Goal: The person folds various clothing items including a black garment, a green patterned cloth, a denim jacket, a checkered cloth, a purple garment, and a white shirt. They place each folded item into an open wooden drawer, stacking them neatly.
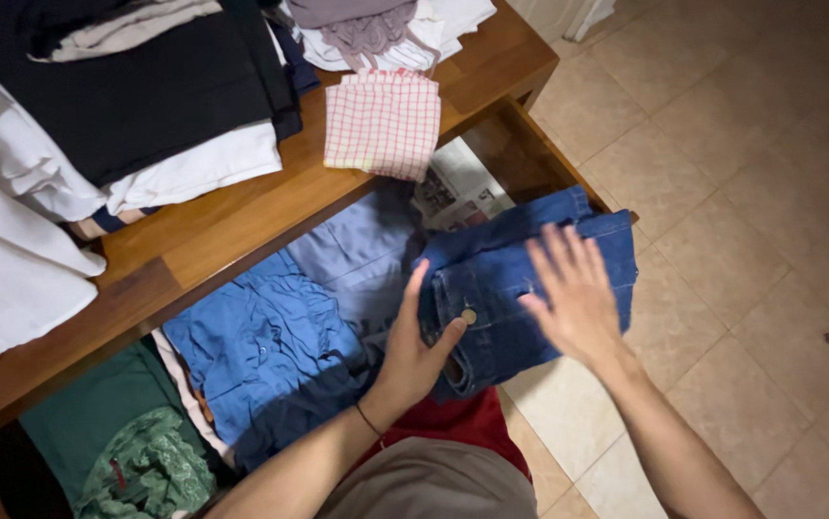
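Folded blue jeans point(491, 259) lie at the right end of an open wooden drawer point(520, 144). My left hand point(417, 348) grips the jeans at the waistband, thumb beside the metal button point(469, 315). My right hand point(573, 293) rests flat on top of the jeans with fingers spread. To the left of the jeans in the drawer lie a pale blue garment point(357, 250) and a brighter blue shirt point(265, 351).
The wooden dresser top point(232, 216) carries a pink checked cloth point(383, 123), black clothing point(145, 86) and white clothing point(11, 240). Green garments point(116, 432) fill the drawer's left end. Newspaper point(457, 187) lines the drawer. Beige floor tiles point(751, 192) spread to the right.
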